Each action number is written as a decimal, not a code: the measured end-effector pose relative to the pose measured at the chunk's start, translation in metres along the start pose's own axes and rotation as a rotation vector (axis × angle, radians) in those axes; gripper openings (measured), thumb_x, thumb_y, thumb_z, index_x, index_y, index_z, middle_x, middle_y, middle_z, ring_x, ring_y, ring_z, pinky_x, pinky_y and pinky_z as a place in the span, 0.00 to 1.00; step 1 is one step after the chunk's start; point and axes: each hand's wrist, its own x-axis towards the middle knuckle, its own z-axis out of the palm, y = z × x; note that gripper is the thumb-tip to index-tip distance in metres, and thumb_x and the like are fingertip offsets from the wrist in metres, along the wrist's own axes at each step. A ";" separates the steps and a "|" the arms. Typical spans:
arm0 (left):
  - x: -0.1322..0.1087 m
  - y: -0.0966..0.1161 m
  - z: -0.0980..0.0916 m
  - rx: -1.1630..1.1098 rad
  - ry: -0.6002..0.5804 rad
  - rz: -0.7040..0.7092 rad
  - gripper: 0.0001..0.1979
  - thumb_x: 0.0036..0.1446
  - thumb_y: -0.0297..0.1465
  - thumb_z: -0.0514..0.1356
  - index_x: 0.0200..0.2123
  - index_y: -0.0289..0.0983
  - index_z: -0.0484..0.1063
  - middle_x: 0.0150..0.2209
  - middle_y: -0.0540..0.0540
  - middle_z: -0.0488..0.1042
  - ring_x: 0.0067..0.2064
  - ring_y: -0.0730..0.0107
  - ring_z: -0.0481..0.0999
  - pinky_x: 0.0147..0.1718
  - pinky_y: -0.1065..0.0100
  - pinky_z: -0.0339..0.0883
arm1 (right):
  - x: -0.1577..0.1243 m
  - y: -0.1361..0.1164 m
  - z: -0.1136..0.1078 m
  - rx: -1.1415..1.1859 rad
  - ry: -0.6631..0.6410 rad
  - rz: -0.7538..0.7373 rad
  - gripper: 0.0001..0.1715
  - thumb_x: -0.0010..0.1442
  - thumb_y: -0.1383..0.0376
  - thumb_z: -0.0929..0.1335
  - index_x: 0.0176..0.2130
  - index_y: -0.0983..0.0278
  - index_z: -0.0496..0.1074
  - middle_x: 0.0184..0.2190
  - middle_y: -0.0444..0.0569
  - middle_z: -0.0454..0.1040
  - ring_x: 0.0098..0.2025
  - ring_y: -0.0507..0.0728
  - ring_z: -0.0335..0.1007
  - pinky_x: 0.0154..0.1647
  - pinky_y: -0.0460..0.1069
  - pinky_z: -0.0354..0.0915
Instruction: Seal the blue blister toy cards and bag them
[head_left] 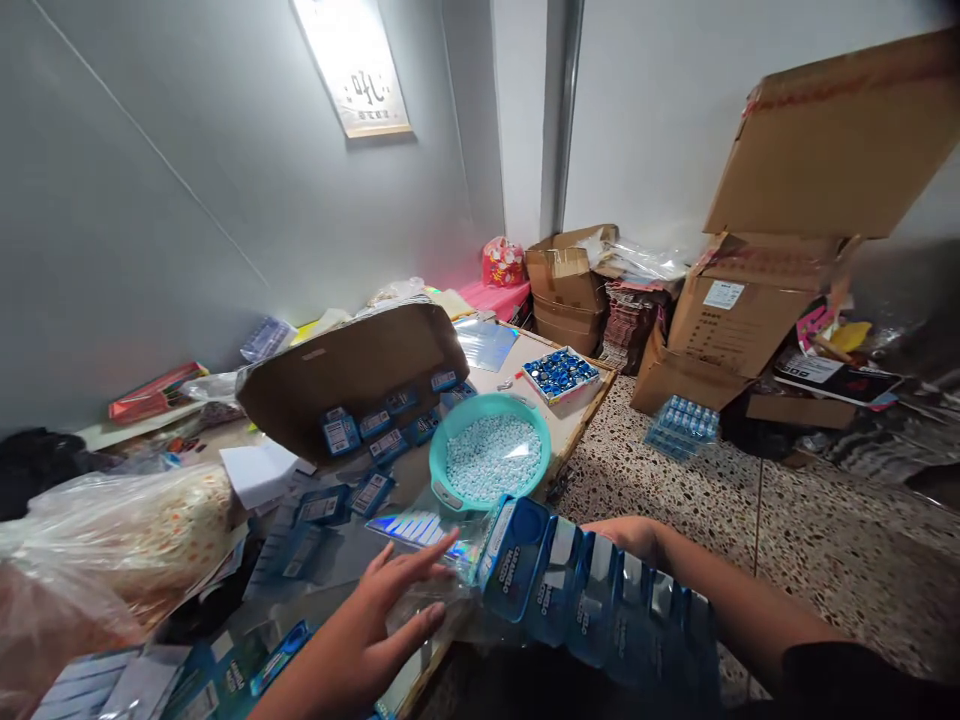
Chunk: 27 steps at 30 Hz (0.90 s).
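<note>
A row of blue packs (592,590) with printed labels lies across the lower middle, clear film at its left end. My right hand (626,535) is behind the row's upper edge, its fingers mostly hidden by the packs. Just left of the row, my left hand (390,610) has its fingers spread beside the clear film, with nothing visibly held. A turquoise basin (439,455) full of small pale pellets (495,455) stands beyond both hands. Small blue packs (341,432) lie in and before a tipped cardboard box (352,355).
A tray of blue caps (561,375) sits near the table's right edge. At the left is a clear plastic bag (180,530). Cardboard boxes (739,320) and wrapped blue packs (682,425) stand on the speckled floor at right. More blue packaging (232,665) lies lower left.
</note>
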 end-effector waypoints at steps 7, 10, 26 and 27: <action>0.018 0.027 0.012 -0.010 0.125 0.193 0.24 0.61 0.54 0.49 0.50 0.51 0.76 0.60 0.45 0.71 0.63 0.48 0.67 0.64 0.34 0.27 | -0.005 -0.022 -0.003 0.081 -0.207 0.060 0.50 0.39 0.31 0.73 0.44 0.69 0.75 0.44 0.58 0.78 0.46 0.62 0.76 0.53 0.57 0.69; 0.021 0.039 0.018 -0.070 0.158 0.121 0.23 0.60 0.53 0.53 0.50 0.49 0.75 0.53 0.46 0.78 0.55 0.52 0.76 0.65 0.37 0.22 | -0.008 -0.027 -0.004 0.117 -0.170 0.129 0.49 0.38 0.34 0.74 0.45 0.67 0.74 0.44 0.55 0.77 0.44 0.61 0.76 0.52 0.56 0.69; 0.017 0.072 0.025 0.018 0.669 -0.006 0.13 0.64 0.41 0.52 0.36 0.44 0.73 0.43 0.49 0.80 0.46 0.62 0.78 0.69 0.51 0.38 | -0.008 -0.045 0.014 0.182 -0.078 0.229 0.26 0.45 0.46 0.74 0.31 0.65 0.73 0.35 0.53 0.80 0.38 0.59 0.78 0.39 0.51 0.71; 0.018 0.073 0.027 0.076 0.661 0.052 0.11 0.64 0.39 0.52 0.35 0.44 0.72 0.42 0.49 0.80 0.46 0.62 0.78 0.69 0.50 0.37 | -0.007 -0.045 0.015 0.183 -0.087 0.234 0.26 0.45 0.46 0.74 0.31 0.65 0.73 0.34 0.52 0.80 0.37 0.59 0.78 0.39 0.51 0.71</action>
